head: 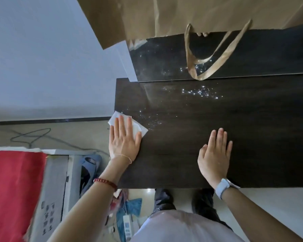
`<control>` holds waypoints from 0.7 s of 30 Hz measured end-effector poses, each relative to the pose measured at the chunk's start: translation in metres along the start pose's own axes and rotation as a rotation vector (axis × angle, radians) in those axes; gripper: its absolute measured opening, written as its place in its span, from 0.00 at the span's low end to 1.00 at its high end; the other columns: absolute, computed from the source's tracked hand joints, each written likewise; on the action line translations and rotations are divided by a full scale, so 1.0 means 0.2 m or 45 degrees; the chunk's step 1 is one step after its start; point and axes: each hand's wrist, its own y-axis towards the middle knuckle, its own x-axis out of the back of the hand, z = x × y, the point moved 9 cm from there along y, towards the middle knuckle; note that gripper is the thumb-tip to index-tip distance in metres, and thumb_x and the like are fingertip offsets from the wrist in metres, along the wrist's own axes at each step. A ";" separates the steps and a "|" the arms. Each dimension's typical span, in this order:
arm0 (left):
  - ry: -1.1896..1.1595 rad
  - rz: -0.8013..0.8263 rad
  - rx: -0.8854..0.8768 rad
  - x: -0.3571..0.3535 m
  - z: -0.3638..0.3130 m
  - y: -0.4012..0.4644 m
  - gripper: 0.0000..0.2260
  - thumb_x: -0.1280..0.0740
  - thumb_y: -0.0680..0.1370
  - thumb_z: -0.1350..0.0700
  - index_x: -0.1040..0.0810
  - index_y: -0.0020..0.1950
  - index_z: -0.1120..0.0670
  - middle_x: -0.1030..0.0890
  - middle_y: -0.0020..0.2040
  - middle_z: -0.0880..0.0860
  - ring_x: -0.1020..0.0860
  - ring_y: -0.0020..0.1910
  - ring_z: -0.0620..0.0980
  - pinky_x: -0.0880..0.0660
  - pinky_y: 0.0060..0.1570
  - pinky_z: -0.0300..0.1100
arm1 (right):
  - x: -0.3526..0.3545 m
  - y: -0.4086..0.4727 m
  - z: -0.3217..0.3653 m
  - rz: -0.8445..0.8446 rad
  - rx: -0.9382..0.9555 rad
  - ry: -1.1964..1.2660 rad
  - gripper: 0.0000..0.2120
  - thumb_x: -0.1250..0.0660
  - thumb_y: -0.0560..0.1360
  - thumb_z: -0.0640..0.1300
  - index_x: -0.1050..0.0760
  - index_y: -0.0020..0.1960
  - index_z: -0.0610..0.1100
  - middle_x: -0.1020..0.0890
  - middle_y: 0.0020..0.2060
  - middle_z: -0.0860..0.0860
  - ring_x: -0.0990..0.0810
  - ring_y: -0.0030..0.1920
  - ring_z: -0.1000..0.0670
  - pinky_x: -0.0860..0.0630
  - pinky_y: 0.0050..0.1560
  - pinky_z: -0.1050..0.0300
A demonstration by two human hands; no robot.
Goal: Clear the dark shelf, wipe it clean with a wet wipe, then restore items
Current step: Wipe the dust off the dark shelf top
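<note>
The dark wooden shelf [191, 137] fills the middle of the head view, with shiny wet specks across its far part. My left hand [123, 138] lies flat with straight fingers on a white wet wipe [138, 129] and presses it against the shelf's left edge. The wipe sticks out past the fingertips and a little over the edge. My right hand [214, 153] rests flat on the shelf top to the right, fingers straight, holding nothing. A glossy dark back panel [252, 55] rises behind the shelf.
A brown paper bag [182, 13] with looped handles hangs over the back panel at the top. Left of the shelf are a grey box [51, 189], a red cloth [14, 189], a blue slipper [89, 165] and a cable on the floor. Clutter lies under the shelf's front edge.
</note>
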 end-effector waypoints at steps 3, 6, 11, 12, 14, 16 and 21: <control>-0.038 0.009 0.010 0.06 0.04 0.23 0.27 0.53 0.80 0.47 0.57 0.75 0.56 0.57 0.75 0.62 0.57 0.74 0.59 0.57 0.73 0.52 | 0.00 0.00 0.00 -0.024 -0.017 -0.026 0.28 0.55 0.74 0.46 0.38 0.69 0.34 0.36 0.70 0.36 0.40 0.71 0.39 0.46 0.69 0.41; -0.065 0.016 0.019 0.04 0.01 0.21 0.28 0.54 0.80 0.47 0.58 0.75 0.58 0.57 0.75 0.64 0.57 0.74 0.60 0.58 0.73 0.52 | 0.00 0.00 0.00 -0.040 -0.021 -0.033 0.28 0.55 0.74 0.45 0.39 0.69 0.34 0.36 0.70 0.36 0.40 0.71 0.39 0.46 0.70 0.41; -0.034 0.057 -0.164 -0.07 -0.02 -0.26 0.30 0.60 0.79 0.42 0.49 0.74 0.60 0.45 0.73 0.65 0.45 0.73 0.63 0.52 0.72 0.52 | 0.00 -0.01 0.01 -0.033 -0.026 -0.038 0.28 0.56 0.74 0.46 0.40 0.70 0.35 0.38 0.71 0.37 0.42 0.72 0.40 0.47 0.70 0.42; -0.035 0.099 -0.157 -0.10 -0.01 -0.29 0.30 0.61 0.79 0.41 0.47 0.73 0.60 0.42 0.73 0.65 0.42 0.72 0.63 0.51 0.71 0.52 | 0.00 0.00 0.01 -0.035 -0.025 -0.045 0.28 0.56 0.74 0.46 0.40 0.70 0.35 0.38 0.71 0.37 0.42 0.72 0.40 0.47 0.70 0.42; -0.033 0.122 -0.117 -0.09 -0.02 -0.26 0.31 0.61 0.78 0.41 0.48 0.74 0.60 0.43 0.73 0.65 0.43 0.72 0.63 0.52 0.72 0.52 | 0.02 -0.01 -0.01 -0.036 -0.031 -0.051 0.28 0.55 0.73 0.46 0.40 0.70 0.35 0.38 0.71 0.37 0.42 0.72 0.40 0.48 0.70 0.43; -0.036 0.104 -0.114 -0.06 -0.05 -0.10 0.32 0.61 0.76 0.41 0.53 0.75 0.59 0.51 0.75 0.64 0.51 0.74 0.62 0.57 0.72 0.52 | 0.01 -0.01 -0.01 -0.031 -0.052 -0.049 0.27 0.53 0.73 0.45 0.40 0.70 0.35 0.38 0.71 0.37 0.42 0.72 0.41 0.48 0.70 0.43; -0.043 0.032 -0.082 0.10 -0.07 0.42 0.29 0.55 0.79 0.44 0.59 0.75 0.56 0.59 0.75 0.61 0.59 0.74 0.58 0.60 0.73 0.51 | 0.01 0.01 0.04 -0.037 -0.025 -0.041 0.27 0.52 0.73 0.44 0.40 0.70 0.36 0.38 0.71 0.37 0.42 0.72 0.40 0.48 0.70 0.43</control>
